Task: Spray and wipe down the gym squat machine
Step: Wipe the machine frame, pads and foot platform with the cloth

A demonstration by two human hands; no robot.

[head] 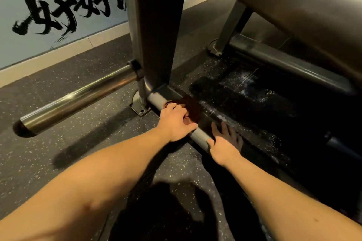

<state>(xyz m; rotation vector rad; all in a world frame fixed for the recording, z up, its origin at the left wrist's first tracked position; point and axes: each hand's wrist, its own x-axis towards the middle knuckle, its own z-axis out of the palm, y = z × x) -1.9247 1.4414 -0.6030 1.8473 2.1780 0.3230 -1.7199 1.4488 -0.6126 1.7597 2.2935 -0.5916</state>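
Head view, looking down at the base of the squat machine. The left hand (177, 121) grips a crumpled dark brown wiping cloth (194, 107), fingers curled over it, and presses it onto the low grey round steel base tube (156, 100) of the machine, close to where that tube joins the dark flat-sided upright post (156, 35). The right hand (225, 144) lies on the same tube, nearer the camera and just beside the left hand; its fingers are spread and fairly straight across the far side of the tube, its thumb is on the near side, and it holds nothing. Both forearms are bare and reach in from the lower edge. A small grey bolted foot plate (140, 107) sits at the foot of the post. A polished chrome cylindrical weight peg (78, 100) juts out from the post toward the left, above the dark speckled rubber floor (58, 146). Beyond the base tube, a black floor panel (248, 84) shows pale whitish streaks. A second grey base tube (284, 60) runs along its far edge, and a broad slanted grey metal beam (274, 2) fills the upper right. At upper left is a pale blue wall with black brush lettering (49, 6) and a cream skirting board.
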